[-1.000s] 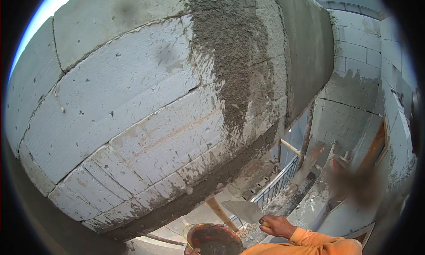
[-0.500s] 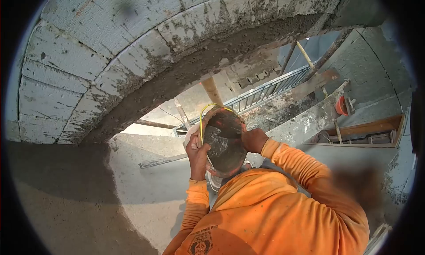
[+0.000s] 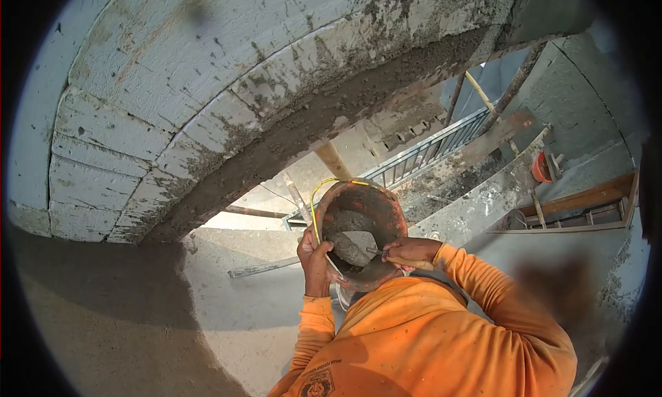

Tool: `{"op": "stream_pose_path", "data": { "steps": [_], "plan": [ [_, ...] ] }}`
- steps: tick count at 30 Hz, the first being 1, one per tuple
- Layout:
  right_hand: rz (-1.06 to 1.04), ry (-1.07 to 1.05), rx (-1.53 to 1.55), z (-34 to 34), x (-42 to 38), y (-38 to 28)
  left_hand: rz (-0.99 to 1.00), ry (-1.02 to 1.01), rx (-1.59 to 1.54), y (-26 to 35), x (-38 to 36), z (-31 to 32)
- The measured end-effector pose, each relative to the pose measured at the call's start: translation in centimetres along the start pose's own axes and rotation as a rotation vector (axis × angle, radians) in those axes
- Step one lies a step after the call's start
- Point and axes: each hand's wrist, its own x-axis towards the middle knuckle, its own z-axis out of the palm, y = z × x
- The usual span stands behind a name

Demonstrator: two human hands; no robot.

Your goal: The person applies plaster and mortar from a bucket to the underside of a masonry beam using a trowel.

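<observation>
Head view: left hand [image 3: 315, 259] grips pan [image 3: 358, 221] rim, pan tilted at chest height; right hand [image 3: 408, 251] wrapped around trowel [image 3: 358, 249] handle, blade in mortar [image 3: 348, 235]. Tilted pan risks spilling mortar.

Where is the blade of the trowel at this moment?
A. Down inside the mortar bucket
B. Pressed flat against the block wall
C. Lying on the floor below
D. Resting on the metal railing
A: the right hand holds the trowel with its blade inside the bucket, in the wet mortar.
</observation>
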Motion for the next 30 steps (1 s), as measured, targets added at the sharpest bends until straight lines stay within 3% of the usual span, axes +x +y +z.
{"op": "stream_pose_path", "data": {
  "steps": [9,11,12,13,15,19,20,22,23,25,26,27,29,30],
  "plan": [
    [-0.272,0.084,0.574,-1.2,-5.6,0.0,0.083,0.075,-0.009,-2.7,3.2,-4.3],
    [-0.535,0.173,0.897,0.2,-8.7,-1.2,0.092,0.082,-0.004,-1.6,3.1,-4.6],
    [-0.684,0.123,0.932,0.1,-10.0,-1.4,0.088,0.093,0.001,-0.5,2.5,-4.4],
    [-0.7,0.129,0.925,0.3,-11.1,-1.9,0.081,0.105,0.005,-0.1,2.2,-4.5],
    [-1.082,0.256,1.105,0.8,-13.6,-3.3,0.08,0.132,0.061,-1.0,2.9,-7.3],
    [-1.525,0.767,0.97,2.2,-20.2,-9.1,0.055,0.174,0.052,-0.6,3.2,-9.4],
    [-1.536,0.763,0.959,2.3,-21.3,-10.4,0.082,0.181,0.027,-0.3,3.0,-9.5],
    [-1.747,1.419,0.648,1.9,-23.0,-12.7,0.121,0.163,-0.009,-0.3,3.3,-10.5],
    [-1.755,1.409,0.637,1.2,-23.4,-14.0,0.128,0.164,-0.021,-0.6,3.7,-11.1],
    [-1.875,1.903,0.443,-0.3,-23.7,-16.2,0.121,0.253,-0.046,0.7,2.4,-10.6],
    [-1.905,2.029,0.425,-1.5,-23.2,-16.7,0.13,0.256,-0.061,1.3,1.8,-10.3],
    [-1.92,2.013,0.418,-2.6,-22.3,-17.4,0.12,0.249,-0.015,2.0,0.9,-10.2],
    [-1.894,2.288,0.417,-4.9,-19.0,-19.0,0.106,0.231,0.083,3.1,-0.1,-9.9],
    [-1.548,2.583,0.221,-7.2,-15.5,-19.0,0.121,0.225,0.072,2.9,0.0,-9.4]
  ]
}}
